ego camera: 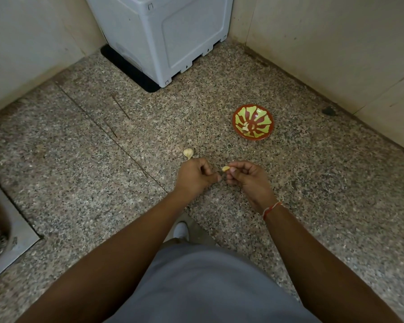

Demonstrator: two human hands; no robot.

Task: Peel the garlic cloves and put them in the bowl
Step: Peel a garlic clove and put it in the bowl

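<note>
The garlic clove (225, 169) is pinched in the fingers (233, 170) of the right hand (250, 180), above the tabletop (313, 183). The left hand (196, 176) has its fingers curled, and I cannot tell if they hold something. A garlic bulb (188, 153) lies just beside it. The bowl (252, 121) holds peeled cloves (245, 127).

one bowl (252, 121), one garlic bulb (188, 153) (partly hidden)

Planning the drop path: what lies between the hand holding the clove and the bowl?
Only bare speckled counter, as the head view shows. The right hand pinches the clove; the bowl sits beyond it.
</note>
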